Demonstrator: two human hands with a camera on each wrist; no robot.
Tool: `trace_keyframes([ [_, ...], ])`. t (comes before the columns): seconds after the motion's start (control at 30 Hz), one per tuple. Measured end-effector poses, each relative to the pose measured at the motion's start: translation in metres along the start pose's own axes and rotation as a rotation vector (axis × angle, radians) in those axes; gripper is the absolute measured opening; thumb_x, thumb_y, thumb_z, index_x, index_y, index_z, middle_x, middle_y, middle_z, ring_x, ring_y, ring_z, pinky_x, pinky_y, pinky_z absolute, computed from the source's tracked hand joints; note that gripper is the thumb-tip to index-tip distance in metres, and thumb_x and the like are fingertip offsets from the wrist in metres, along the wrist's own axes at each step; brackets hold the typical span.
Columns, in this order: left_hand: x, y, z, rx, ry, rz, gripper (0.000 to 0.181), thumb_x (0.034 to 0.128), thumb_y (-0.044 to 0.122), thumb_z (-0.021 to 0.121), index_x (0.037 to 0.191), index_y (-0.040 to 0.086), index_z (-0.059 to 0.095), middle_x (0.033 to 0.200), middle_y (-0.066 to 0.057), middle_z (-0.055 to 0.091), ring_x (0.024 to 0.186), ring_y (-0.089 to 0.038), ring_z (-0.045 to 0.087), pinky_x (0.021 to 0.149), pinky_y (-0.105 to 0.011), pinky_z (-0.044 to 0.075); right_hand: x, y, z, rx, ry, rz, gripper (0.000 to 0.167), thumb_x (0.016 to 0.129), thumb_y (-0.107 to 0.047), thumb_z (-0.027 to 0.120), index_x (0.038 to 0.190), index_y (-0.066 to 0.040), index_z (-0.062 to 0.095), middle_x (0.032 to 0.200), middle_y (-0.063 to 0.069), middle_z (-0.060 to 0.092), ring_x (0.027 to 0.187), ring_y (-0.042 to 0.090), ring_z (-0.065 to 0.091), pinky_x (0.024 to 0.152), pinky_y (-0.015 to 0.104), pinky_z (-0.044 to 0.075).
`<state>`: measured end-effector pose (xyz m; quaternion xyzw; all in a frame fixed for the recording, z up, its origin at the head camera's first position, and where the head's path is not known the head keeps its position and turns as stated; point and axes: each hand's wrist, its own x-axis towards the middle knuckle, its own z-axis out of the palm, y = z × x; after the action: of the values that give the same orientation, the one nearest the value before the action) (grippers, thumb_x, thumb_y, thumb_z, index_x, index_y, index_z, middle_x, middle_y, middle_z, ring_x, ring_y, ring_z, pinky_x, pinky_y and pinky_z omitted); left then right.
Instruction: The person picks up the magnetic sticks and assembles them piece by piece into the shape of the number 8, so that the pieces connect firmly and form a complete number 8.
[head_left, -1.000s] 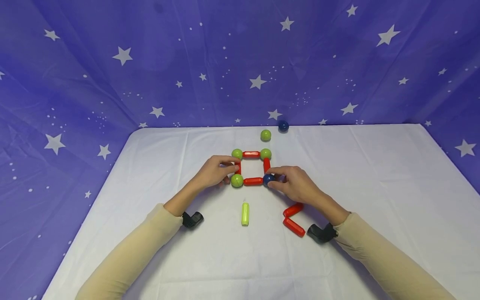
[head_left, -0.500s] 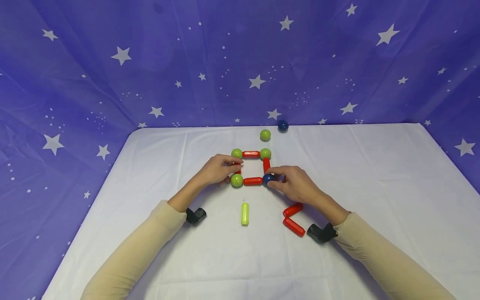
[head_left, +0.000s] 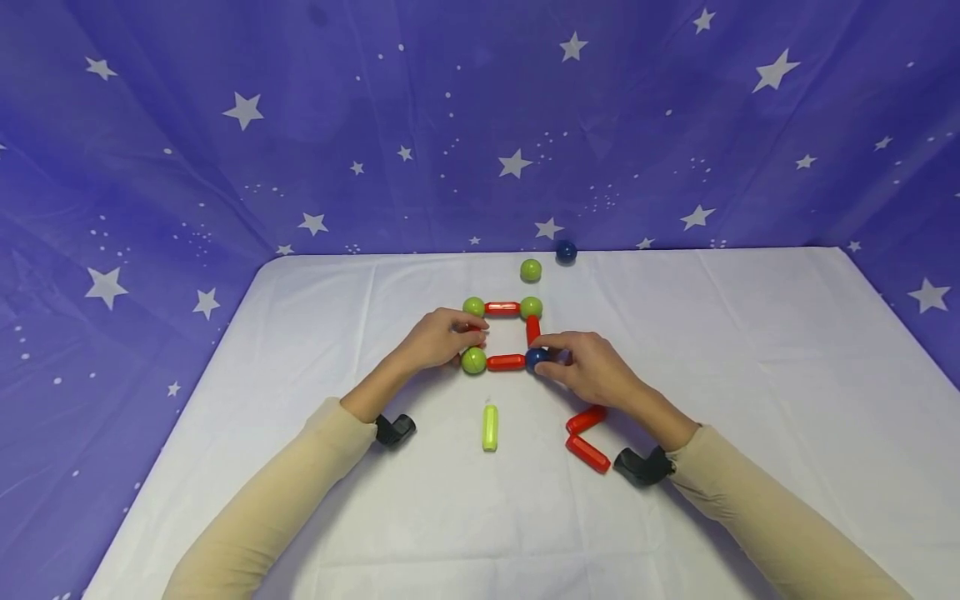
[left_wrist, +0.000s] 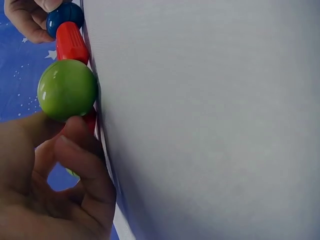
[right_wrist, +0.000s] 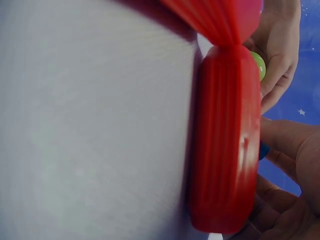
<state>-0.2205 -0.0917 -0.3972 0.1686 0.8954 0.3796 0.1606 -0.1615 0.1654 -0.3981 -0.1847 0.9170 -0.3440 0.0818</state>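
A square of red magnetic rods and balls lies flat mid-table. My left hand (head_left: 438,340) pinches the left red rod (left_wrist: 91,119), which its fingers mostly cover, between two green balls; the near one is a green ball (head_left: 474,361). At the near right corner, my right hand (head_left: 596,367) holds a dark blue ball (head_left: 534,358) between thumb and fingers. A red rod (head_left: 506,362) joins that ball to the near green ball. The far side has another red rod (head_left: 502,308) ending in a green ball (head_left: 531,307). In the left wrist view, fingertips touch close under the green ball (left_wrist: 67,90).
A yellow-green rod (head_left: 490,428) lies in front of the square. Two loose red rods, one a red rod (head_left: 588,454), meet beside the right wrist. Beyond the square sit a loose green ball (head_left: 531,270) and a dark blue ball (head_left: 566,252) by the table's far edge.
My left hand has shifted slightly to the right, its fingertips reaching further over the left rod. The right hand stays on the blue ball, and the square keeps its place.
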Motion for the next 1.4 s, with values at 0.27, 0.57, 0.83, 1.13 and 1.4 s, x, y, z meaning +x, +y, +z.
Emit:
trace_keyframes([
  [0.27, -0.001, -0.004, -0.001, 0.003, 0.063, 0.033, 0.021, 0.0954, 0.024, 0.066, 0.111, 0.013, 0.075, 0.108, -0.005, 0.068, 0.083, -0.019, 0.060, 0.075, -0.033, 0.045, 0.000, -0.001, 0.001, -0.008, 0.001, -0.007, 0.038, 0.089, -0.018, 0.075, 0.126, -0.013, 0.068, 0.095, 0.000, 0.067, 0.079, 0.019, 0.057, 0.063, 0.030, 0.050],
  [0.57, -0.006, -0.005, -0.003, -0.057, 0.045, 0.025, 0.026, 0.0958, 0.022, 0.066, 0.118, 0.011, 0.072, 0.110, -0.009, 0.067, 0.061, -0.017, 0.057, 0.062, -0.029, 0.047, 0.001, -0.002, 0.001, -0.011, -0.001, 0.002, 0.039, 0.089, -0.017, 0.076, 0.127, -0.012, 0.068, 0.095, 0.001, 0.066, 0.079, 0.019, 0.056, 0.062, 0.030, 0.049],
  [0.83, -0.015, -0.001, -0.003, 0.032, 0.052, 0.058, 0.032, 0.0945, 0.028, 0.067, 0.123, 0.014, 0.071, 0.104, -0.006, 0.069, 0.082, -0.021, 0.059, 0.070, -0.033, 0.046, 0.000, -0.001, 0.000, -0.011, 0.003, 0.015, 0.038, 0.089, -0.017, 0.076, 0.126, -0.013, 0.068, 0.096, 0.001, 0.067, 0.080, 0.019, 0.056, 0.063, 0.030, 0.050],
  [1.13, -0.024, 0.009, 0.003, 0.018, 0.116, 0.183, 0.030, 0.0905, 0.024, 0.073, 0.117, 0.010, 0.073, 0.108, -0.002, 0.070, 0.094, -0.020, 0.058, 0.080, -0.037, 0.048, 0.000, -0.001, 0.000, -0.007, 0.008, -0.004, 0.036, 0.089, -0.017, 0.075, 0.124, -0.013, 0.069, 0.097, 0.002, 0.068, 0.079, 0.019, 0.057, 0.063, 0.031, 0.050],
  [1.4, -0.022, 0.015, 0.013, 0.080, 0.016, 0.214, 0.033, 0.0874, 0.027, 0.076, 0.116, 0.011, 0.073, 0.097, 0.005, 0.072, 0.080, -0.015, 0.058, 0.069, -0.031, 0.046, 0.000, 0.001, 0.001, -0.005, 0.010, -0.008, 0.035, 0.089, -0.016, 0.075, 0.124, -0.014, 0.069, 0.097, 0.002, 0.068, 0.078, 0.019, 0.058, 0.063, 0.031, 0.050],
])
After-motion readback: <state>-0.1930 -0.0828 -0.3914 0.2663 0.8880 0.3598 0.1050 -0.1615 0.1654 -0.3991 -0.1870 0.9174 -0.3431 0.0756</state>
